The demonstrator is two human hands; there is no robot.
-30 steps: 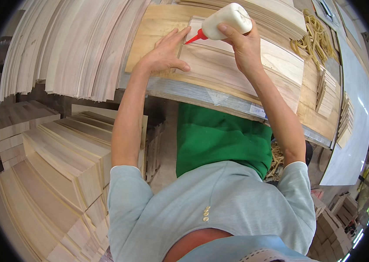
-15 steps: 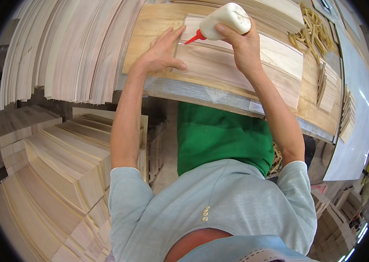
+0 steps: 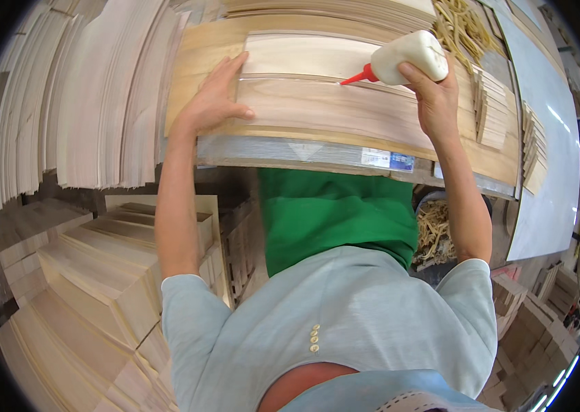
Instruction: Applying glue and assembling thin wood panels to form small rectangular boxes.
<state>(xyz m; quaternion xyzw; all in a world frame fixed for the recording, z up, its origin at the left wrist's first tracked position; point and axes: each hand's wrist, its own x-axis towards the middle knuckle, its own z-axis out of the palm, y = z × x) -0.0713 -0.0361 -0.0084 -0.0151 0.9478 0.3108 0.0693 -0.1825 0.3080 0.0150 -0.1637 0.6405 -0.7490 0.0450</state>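
In my right hand (image 3: 435, 96) is a white squeeze bottle of glue (image 3: 410, 58), tilted, its red nozzle pointing down and left. The nozzle tip meets the seam between two thin wooden boards: a far pale board (image 3: 304, 55) and a nearer pinkish board (image 3: 324, 103). A thin wet-looking line runs along that seam, left of the tip. My left hand (image 3: 214, 99) rests with fingers spread at the boards' left ends. Both boards lie on a larger wooden panel (image 3: 187, 58) on the workbench.
Tall stacks of thin boards (image 3: 105, 96) stand at the left. More stacked wood (image 3: 98, 254) sits below them. A pile of tan bands (image 3: 465, 27) and small wood strips (image 3: 489, 113) lie on the bench's right. A container of wood scraps (image 3: 434, 230) stands below the bench.
The glue bottle in my right hand has moved right along the seam, from near the boards' left ends toward their middle. My left hand keeps its place at the left ends.
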